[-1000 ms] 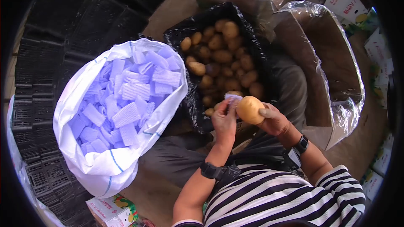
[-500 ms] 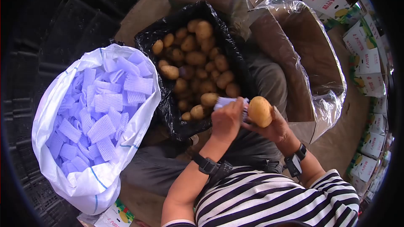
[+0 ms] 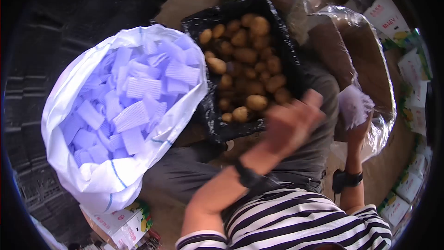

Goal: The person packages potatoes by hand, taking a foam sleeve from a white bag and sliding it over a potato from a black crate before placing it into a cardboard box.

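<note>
My right hand (image 3: 360, 132) is closed on a potato covered by a pale purple foam net sleeve (image 3: 355, 107), at the near edge of a plastic-lined cardboard box (image 3: 337, 41). The net hides nearly all of the potato. Smeared by motion, my left hand (image 3: 296, 122) is over my leg, just right of the crate's near corner. Its fingers look stretched out, with nothing visible in them. Loose potatoes (image 3: 245, 55) fill a crate lined with black plastic (image 3: 289, 41). To the left stands a white woven sack (image 3: 58, 125) full of purple foam net sleeves (image 3: 143, 88).
Printed white cartons (image 3: 414, 71) line the right side. Another printed carton (image 3: 122, 227) lies below the sack. Black crates (image 3: 34, 129) are at the far left. Clear plastic film (image 3: 370, 16) sticks up around the cardboard box.
The potato, bare before, is now inside the foam net sleeve. My right hand has carried it right to the cardboard box. My left hand has come away from it, and the view has shifted.
</note>
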Tool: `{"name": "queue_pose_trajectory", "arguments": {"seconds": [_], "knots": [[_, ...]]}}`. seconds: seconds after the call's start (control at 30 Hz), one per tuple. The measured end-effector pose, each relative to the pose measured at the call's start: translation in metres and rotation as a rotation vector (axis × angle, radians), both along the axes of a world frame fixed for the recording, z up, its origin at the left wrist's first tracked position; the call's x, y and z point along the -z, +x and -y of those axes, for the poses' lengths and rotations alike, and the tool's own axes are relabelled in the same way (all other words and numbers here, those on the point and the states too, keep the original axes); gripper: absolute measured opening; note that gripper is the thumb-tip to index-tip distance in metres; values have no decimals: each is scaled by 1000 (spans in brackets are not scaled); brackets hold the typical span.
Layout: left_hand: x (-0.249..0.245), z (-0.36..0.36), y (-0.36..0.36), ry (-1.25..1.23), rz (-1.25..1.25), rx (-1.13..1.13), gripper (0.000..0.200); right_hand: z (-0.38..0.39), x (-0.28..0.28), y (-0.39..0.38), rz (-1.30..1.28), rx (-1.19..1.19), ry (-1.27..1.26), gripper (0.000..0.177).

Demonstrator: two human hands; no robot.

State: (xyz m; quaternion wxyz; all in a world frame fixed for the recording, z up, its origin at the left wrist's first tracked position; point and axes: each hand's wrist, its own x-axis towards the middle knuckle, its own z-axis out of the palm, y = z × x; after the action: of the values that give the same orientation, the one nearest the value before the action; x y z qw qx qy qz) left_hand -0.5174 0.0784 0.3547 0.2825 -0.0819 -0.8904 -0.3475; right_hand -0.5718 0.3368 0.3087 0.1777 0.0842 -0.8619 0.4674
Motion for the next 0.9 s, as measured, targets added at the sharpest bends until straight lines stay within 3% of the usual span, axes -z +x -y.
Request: {"name": "queue_pose_trajectory", "arguments": {"seconds": [0.03,0.07,0.13,0.2,0.23,0.27,0.3,0.37,0.43,0.5,0.53,0.6,0.63,0.7,0.77,0.8,0.83,0.87,0.9], "knots": [[0,42,-7,-209,133,-163,35,-35,-3,-18,-85,217,362,45],[14,88,-14,-324,177,-335,35,-39,-41,-34,-75,105,492,40],[35,173,-11,-400,644,-645,37,-25,-70,-50,-148,131,629,31],[45,209,-2,-494,709,-656,43,64,-87,-60,-174,-125,484,25],[66,224,9,-522,705,-600,45,90,-63,-78,-96,-479,400,29],[80,239,19,-553,697,-556,46,129,-39,-82,39,-640,370,32],[87,243,27,-538,645,-574,46,159,4,-95,-16,-837,431,35],[97,240,48,-501,608,-602,43,193,73,-107,173,-971,922,38],[107,234,73,-403,613,-597,39,215,104,-120,530,-1087,1339,38],[108,227,85,-373,590,-616,40,223,108,-121,397,-1133,1372,28],[113,227,86,-321,588,-637,44,218,139,-125,377,-1148,1366,28],[99,222,73,-282,746,-676,54,209,224,-129,24,-1362,1715,24],[94,220,64,-287,748,-697,54,216,203,-130,3,-1374,1709,24],[84,220,45,-485,736,-548,58,227,125,-130,409,-1382,1468,23],[90,227,34,-446,699,-518,56,229,120,-133,436,-1416,1432,23],[97,233,32,-422,630,-538,53,196,180,-165,394,-1454,1418,23],[106,237,30,-439,524,-577,43,177,239,-172,-163,-1655,899,29],[110,238,29,-387,497,-599,34,186,216,-170,-219,-1704,858,29],[110,239,32,-406,425,-592,29,192,194,-167,-72,-1725,887,33]]}}
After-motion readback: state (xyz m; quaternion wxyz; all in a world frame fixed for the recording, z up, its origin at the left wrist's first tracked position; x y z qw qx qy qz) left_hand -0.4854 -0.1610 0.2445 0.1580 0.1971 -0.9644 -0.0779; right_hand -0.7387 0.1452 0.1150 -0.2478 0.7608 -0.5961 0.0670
